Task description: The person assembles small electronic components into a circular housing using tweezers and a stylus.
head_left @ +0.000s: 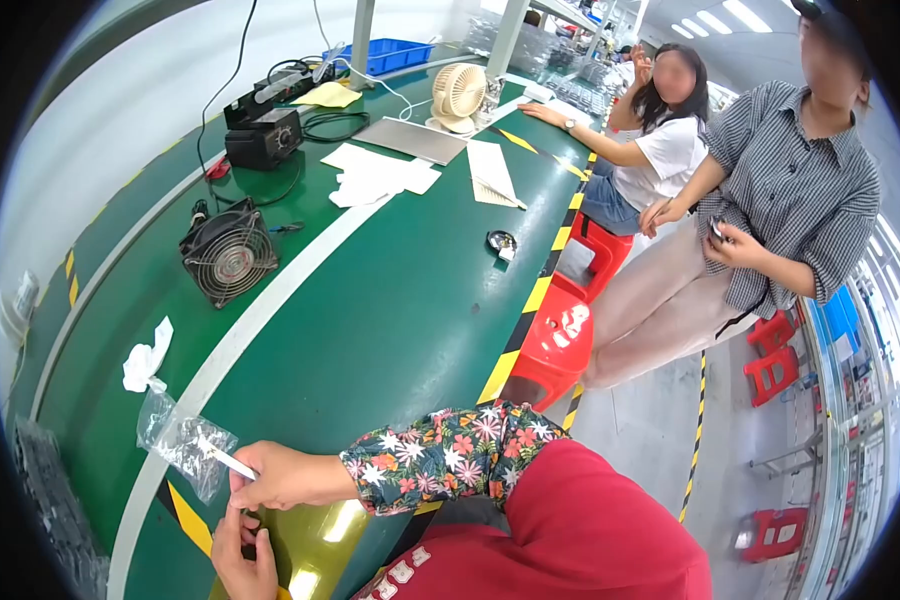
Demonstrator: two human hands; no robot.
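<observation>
Near the lower left of the table, my right hand [280, 474], in a flowered sleeve, is closed in a pinch on a slim white stick [234, 462]. The stick's far end points over a clear plastic bag [198, 450] holding small pale items too small to name. Just below, my left hand [242, 562] has its fingers curled, and its raised fingertip meets the right hand's fingertips. Whatever the left hand grips is hidden. A shiny yellow sheet [318, 548] lies beneath and beside my hands. Crumpled white tissue [148, 358] rests beyond the bag.
A wire-grilled fan [232, 262], black box [264, 142], papers [378, 176], metal plate [412, 140], cream fan [460, 92] and round black object [501, 243] sit on the green table [370, 320]. Two people [795, 180] and red stools [550, 345] are along the right edge.
</observation>
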